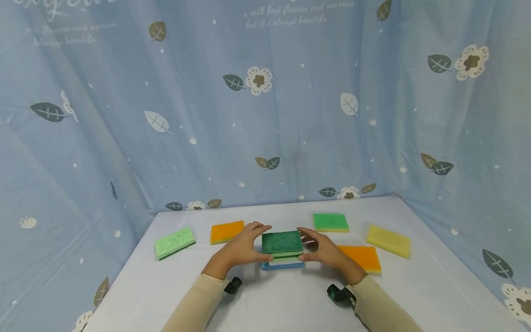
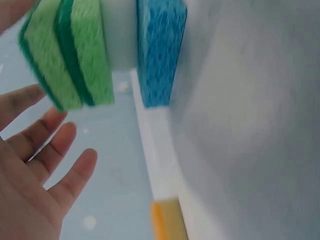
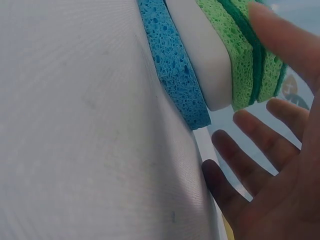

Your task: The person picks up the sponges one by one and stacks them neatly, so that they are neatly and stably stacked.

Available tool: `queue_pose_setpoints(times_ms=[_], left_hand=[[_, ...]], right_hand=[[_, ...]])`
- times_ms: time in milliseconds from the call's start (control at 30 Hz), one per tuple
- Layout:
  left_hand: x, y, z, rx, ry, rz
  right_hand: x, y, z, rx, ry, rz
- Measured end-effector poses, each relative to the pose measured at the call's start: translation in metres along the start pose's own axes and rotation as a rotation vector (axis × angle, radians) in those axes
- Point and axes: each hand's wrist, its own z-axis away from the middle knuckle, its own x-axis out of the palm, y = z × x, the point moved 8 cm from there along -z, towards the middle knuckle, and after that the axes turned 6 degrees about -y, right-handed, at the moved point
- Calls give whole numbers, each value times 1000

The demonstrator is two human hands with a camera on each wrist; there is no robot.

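Observation:
A stack stands mid-table: a blue sponge (image 3: pixel 175 70) at the bottom, a white block (image 3: pixel 202 55) on it, then a light-green sponge (image 2: pixel 90 50) with a dark-green scouring layer, and a similar green sponge (image 1: pixel 282 242) on top, dark side up. At the stack's left side is my left hand (image 1: pixel 242 246), its thumb by the front corner and its fingers spread toward the back. Mirroring it on the right, my right hand (image 1: pixel 325 251) has its thumb near the front corner. In the right wrist view its other fingers extend loosely beside the sponges; contact is hard to tell.
Around the stack on the white table (image 1: pixel 137 295) lie a light-green sponge (image 1: pixel 175 243), an orange sponge (image 1: pixel 227 231), a green sponge (image 1: pixel 331 222), another orange sponge (image 1: pixel 362 258) and a yellow sponge (image 1: pixel 388 240). A blue patterned curtain (image 1: pixel 290 129) encloses the back and sides.

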Motion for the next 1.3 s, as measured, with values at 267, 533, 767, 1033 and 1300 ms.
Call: queue_pose_setpoints(times_ms=[267, 533, 767, 1033, 1300], left_hand=[[-16, -30, 6, -28, 38, 108], [-29, -64, 14, -160, 111, 81], [-37, -92, 23, -245, 190, 73], [-35, -118, 32, -326, 154, -47], [-33, -132, 35, -384, 115, -116]], right_hand=[[2, -1, 1, -54, -4, -17], [-1, 2, 2, -22, 21, -19], [1, 2, 0, -24, 12, -6], [2, 4, 1, -14, 14, -9], [2, 3, 3, -22, 1, -4]])
